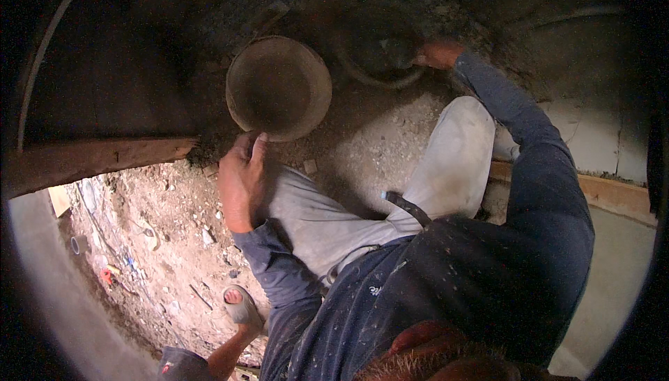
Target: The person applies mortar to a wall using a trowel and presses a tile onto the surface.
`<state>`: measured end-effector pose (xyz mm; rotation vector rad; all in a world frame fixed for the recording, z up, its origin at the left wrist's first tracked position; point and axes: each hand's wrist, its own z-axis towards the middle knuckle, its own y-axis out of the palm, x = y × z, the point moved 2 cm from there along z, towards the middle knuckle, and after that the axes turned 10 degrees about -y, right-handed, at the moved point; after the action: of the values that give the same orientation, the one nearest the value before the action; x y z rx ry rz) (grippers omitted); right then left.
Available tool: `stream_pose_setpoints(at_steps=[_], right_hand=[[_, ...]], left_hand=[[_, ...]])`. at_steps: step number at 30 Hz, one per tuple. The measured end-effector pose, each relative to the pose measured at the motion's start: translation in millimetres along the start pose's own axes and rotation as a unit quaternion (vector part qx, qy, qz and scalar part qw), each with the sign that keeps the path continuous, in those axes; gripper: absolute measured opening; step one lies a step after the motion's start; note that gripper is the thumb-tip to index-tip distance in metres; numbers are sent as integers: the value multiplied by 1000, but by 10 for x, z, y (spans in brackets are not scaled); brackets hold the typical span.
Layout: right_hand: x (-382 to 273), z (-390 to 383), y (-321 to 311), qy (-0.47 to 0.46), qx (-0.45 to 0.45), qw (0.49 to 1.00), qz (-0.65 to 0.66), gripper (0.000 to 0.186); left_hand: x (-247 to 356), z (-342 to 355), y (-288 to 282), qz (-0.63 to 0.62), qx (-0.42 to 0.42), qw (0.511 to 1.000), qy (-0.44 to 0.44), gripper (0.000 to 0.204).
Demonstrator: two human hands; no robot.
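On the rubble-strewn ground (pixel 185 231), a bucket (pixel 306 109) is set beyond the left knee, its near rim held by the left hand (pixel 240 175), with a round vessel (pixel 390 84) placed to its right and the right hand (pixel 437 53) positioned at that vessel's right edge. A wooden beam (pixel 97 161) is situated left of the left hand; nearer, a sandalled foot (pixel 240 308) is planted left of the left sleeve (pixel 275 259).

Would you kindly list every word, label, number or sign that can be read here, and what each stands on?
None can be read.
Dark blue top: a small white mark, too small and blurred to read.
Dark cloth at the lower edge, left: a small red mark, also too small.
Bucket at the left hand: no lettering shows.
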<state>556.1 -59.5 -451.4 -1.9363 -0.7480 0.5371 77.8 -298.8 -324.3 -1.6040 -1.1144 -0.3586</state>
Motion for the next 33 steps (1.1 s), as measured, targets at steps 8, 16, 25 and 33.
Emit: stream_pose_setpoints(at_steps=[8, 16, 25, 33], right_hand=[[205, 428, -268, -7, -28, 991, -128, 51], [-64, 671, -638, 46, -90, 985, -143, 47], [-57, 875, -103, 46, -146, 981, -121, 43], [-568, 303, -1260, 135, -77, 972, -175, 40]], left_hand=[[192, 110, 162, 51, -11, 998, 19, 41], [110, -3, 71, 41, 8, 999, 4, 43], [44, -72, 12, 56, 19, 998, 25, 43], [-31, -118, -171, 6, 9, 1000, -15, 41]])
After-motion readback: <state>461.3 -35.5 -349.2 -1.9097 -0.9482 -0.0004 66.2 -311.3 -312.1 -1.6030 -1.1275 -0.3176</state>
